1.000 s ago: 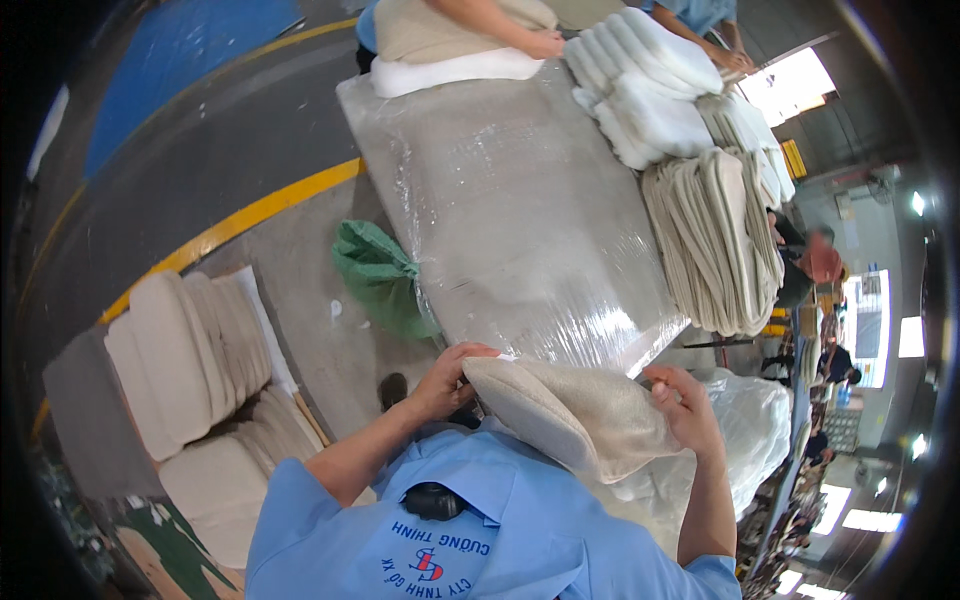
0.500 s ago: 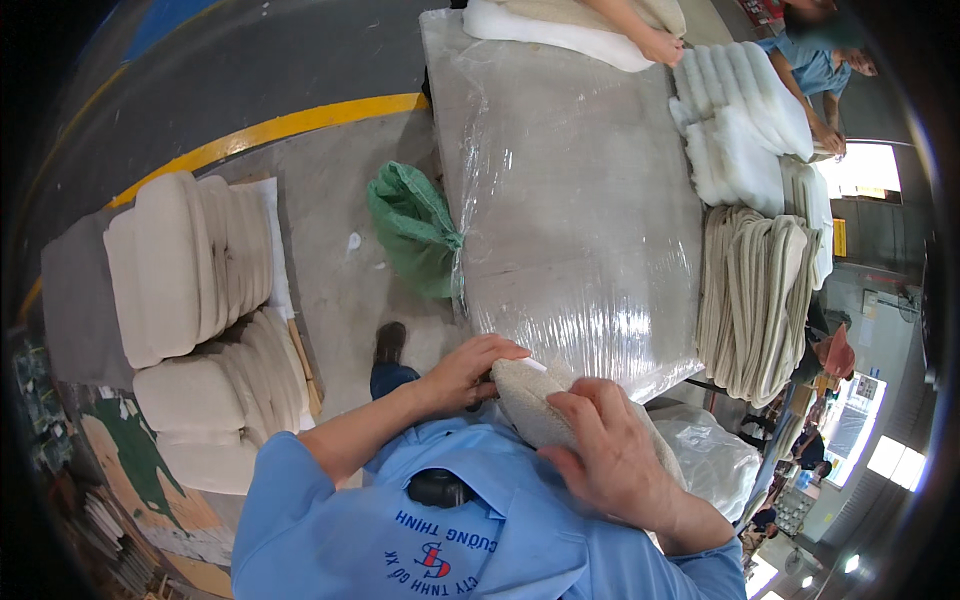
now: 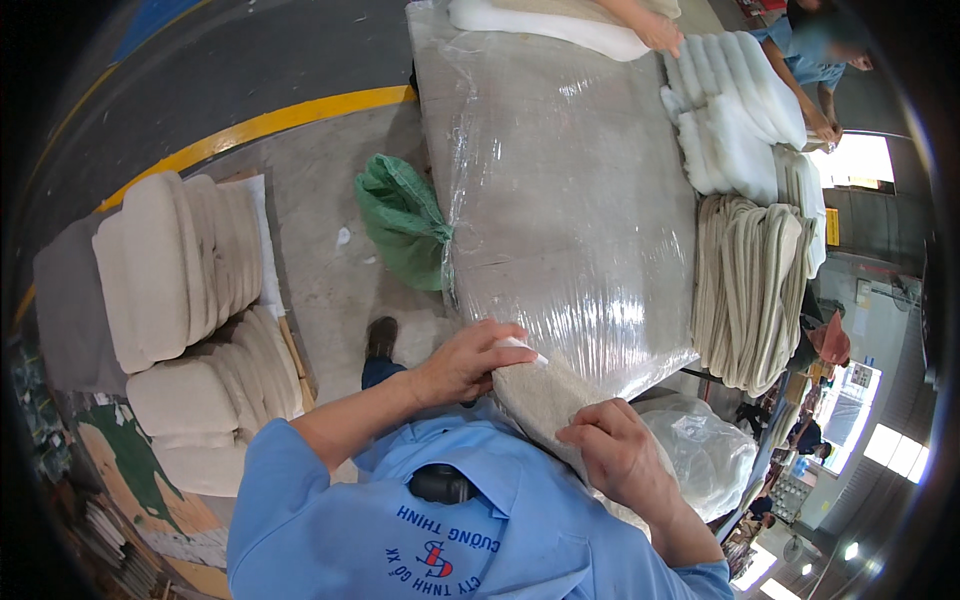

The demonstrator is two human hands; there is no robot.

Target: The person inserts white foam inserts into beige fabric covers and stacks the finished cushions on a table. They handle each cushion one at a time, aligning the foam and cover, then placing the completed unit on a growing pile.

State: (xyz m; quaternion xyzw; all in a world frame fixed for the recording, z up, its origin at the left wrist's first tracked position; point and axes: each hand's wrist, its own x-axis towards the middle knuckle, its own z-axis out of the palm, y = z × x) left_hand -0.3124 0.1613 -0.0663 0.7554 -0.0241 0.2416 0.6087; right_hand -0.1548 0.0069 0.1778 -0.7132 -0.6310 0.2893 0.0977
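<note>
Close to my body, at the near edge of a plastic-wrapped table (image 3: 570,230), I hold a beige fabric cushion cover (image 3: 548,392) with a bit of white padding at its far left corner. My left hand (image 3: 468,362) grips that corner, thumb and fingers closed on it. My right hand (image 3: 622,452) pinches the cover's near edge, its fingers curled in. The part of the cover under my right hand and forearm is hidden.
Padded beige cushions (image 3: 150,270) stand stacked at the left. A green sack (image 3: 400,220) hangs by the table's left side. Folded beige covers (image 3: 745,290) and white padding (image 3: 730,120) line the right edge. Clear plastic (image 3: 700,450) lies nearer. Co-workers' hands (image 3: 655,32) show at the far end.
My right hand has gone from lying across the cover, fingers partly spread, to pinching its near edge. The cover now looks flatter and more opened out. My left hand keeps its corner.
</note>
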